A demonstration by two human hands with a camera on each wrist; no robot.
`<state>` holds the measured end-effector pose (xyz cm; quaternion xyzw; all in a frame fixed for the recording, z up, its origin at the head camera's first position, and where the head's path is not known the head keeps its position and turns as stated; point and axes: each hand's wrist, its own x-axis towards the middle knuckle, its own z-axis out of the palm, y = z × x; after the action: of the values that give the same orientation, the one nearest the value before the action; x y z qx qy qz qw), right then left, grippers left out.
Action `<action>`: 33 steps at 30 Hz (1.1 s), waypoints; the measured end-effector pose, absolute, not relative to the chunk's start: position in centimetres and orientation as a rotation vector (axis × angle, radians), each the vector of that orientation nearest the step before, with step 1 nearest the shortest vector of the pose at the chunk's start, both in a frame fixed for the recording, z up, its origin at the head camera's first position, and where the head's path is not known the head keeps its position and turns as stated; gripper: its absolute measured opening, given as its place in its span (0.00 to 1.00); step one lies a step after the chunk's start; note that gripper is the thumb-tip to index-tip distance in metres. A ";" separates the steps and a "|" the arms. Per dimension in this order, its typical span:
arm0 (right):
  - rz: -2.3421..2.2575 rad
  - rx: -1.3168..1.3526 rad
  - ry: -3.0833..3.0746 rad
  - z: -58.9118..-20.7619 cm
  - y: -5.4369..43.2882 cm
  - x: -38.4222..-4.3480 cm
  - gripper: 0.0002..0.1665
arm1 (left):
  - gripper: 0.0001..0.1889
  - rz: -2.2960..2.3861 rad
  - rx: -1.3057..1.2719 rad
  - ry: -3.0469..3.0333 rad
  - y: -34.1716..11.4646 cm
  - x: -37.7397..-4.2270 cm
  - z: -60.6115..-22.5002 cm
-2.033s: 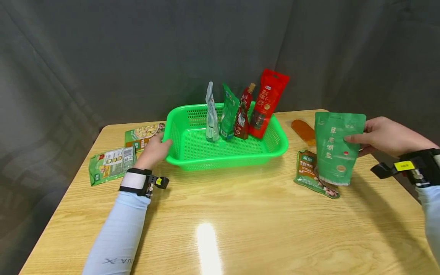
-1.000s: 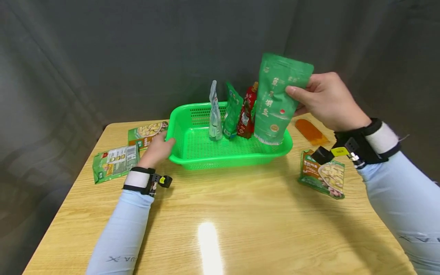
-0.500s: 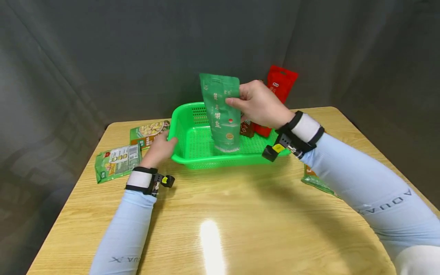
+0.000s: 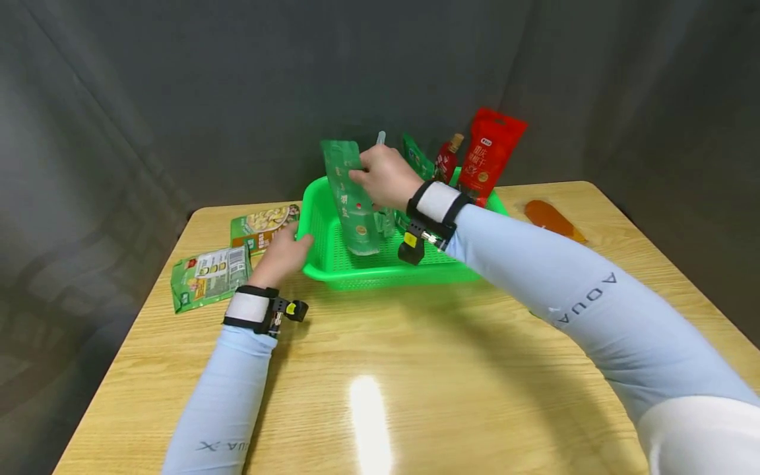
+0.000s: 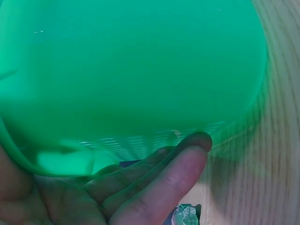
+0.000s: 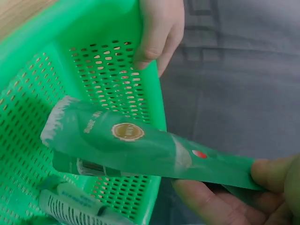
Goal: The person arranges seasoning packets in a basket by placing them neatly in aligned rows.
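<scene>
A green plastic basket (image 4: 356, 276) stands at the back of the table. My left hand (image 4: 282, 254) grips its left rim, thumb over the inner side, and its fingers show against the outer wall in the left wrist view. A green stand-up pouch (image 4: 351, 204) with white characters is pinched by its upper side edge in my right hand (image 4: 388, 175). It leans inside the basket's left part, its lower end close over the perforated floor. Behind my right hand stand a clear pouch (image 4: 381, 137), another green pouch (image 4: 418, 157), a red capped pouch (image 4: 446, 163) and a tall red bag (image 4: 491, 153).
Two green food packets lie left of the basket: a nearer packet (image 4: 210, 278) and a farther packet (image 4: 249, 227). To the right an orange-brown packet (image 4: 552, 219) lies on the wooden table (image 4: 309, 389). A dark curtain (image 4: 267, 99) hangs behind.
My right hand has carried the green pouch from the table's right side, across and down into the basket's left part. My left hand has stayed on the rim. My right forearm now hides the right-hand soup packet.
</scene>
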<state>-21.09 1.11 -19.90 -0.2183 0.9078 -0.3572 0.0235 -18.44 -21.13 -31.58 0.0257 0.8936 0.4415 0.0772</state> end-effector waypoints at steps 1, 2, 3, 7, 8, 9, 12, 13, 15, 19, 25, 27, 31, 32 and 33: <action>-1.110 -0.666 2.813 -20.0 0.7 -21.3 0.27 | 0.32 1.323 0.076 2.678 -21.1 -18.4 -31.5; -1.110 -0.656 2.818 -20.1 0.3 -21.6 0.27 | 0.32 1.327 0.077 2.676 -21.1 -18.3 -31.5; -1.101 -0.645 2.830 -20.3 -0.1 -21.8 0.27 | 0.32 1.332 0.079 2.674 -21.0 -18.3 -31.4; -0.980 -0.603 2.938 -20.8 -1.4 -22.6 0.27 | 0.31 1.349 0.082 2.667 -20.8 -18.2 -31.4; -0.942 -0.593 2.973 -20.9 -1.7 -22.7 0.27 | 0.30 1.350 0.082 2.663 -20.7 -18.2 -31.4; -0.903 -0.583 3.012 -21.1 -1.9 -22.8 0.26 | 0.31 1.351 0.080 2.660 -20.6 -18.1 -31.3; -0.828 -0.551 3.103 -21.6 -2.3 -23.3 0.26 | 0.31 1.344 0.070 2.653 -20.4 -18.1 -31.3; -0.820 -0.536 3.127 -21.8 -2.3 -23.5 0.26 | 0.31 1.342 0.068 2.650 -20.4 -18.1 -31.3; -0.794 -0.506 3.166 -22.2 -2.5 -23.9 0.26 | 0.32 1.344 0.069 2.647 -20.3 -18.1 -31.2; -0.726 -0.434 3.232 -22.8 -3.0 -24.7 0.25 | 0.32 1.340 0.071 2.655 -20.3 -18.0 -31.2; -0.603 -0.341 3.285 -24.0 -3.5 -25.1 0.23 | 0.30 1.352 0.079 2.644 -20.1 -17.8 -31.4; -0.600 -0.328 3.260 -24.1 -3.5 -25.1 0.24 | 0.30 1.357 0.085 2.644 -20.0 -17.8 -31.3; -0.648 -0.290 3.092 -24.1 -3.2 -25.2 0.25 | 0.31 1.359 0.084 2.652 -20.1 -17.8 -31.2; -0.649 -0.279 3.037 -24.1 -3.1 -25.2 0.25 | 0.31 1.361 0.081 2.651 -20.1 -17.8 -31.2; -0.639 -0.275 2.991 -24.2 -3.0 -25.3 0.26 | 0.31 1.359 0.081 2.649 -20.2 -17.9 -31.2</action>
<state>-25.32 -2.98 -24.20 -0.0894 0.9734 -0.2079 0.0352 -17.87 -20.16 -31.16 0.0272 0.8865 0.4546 0.0816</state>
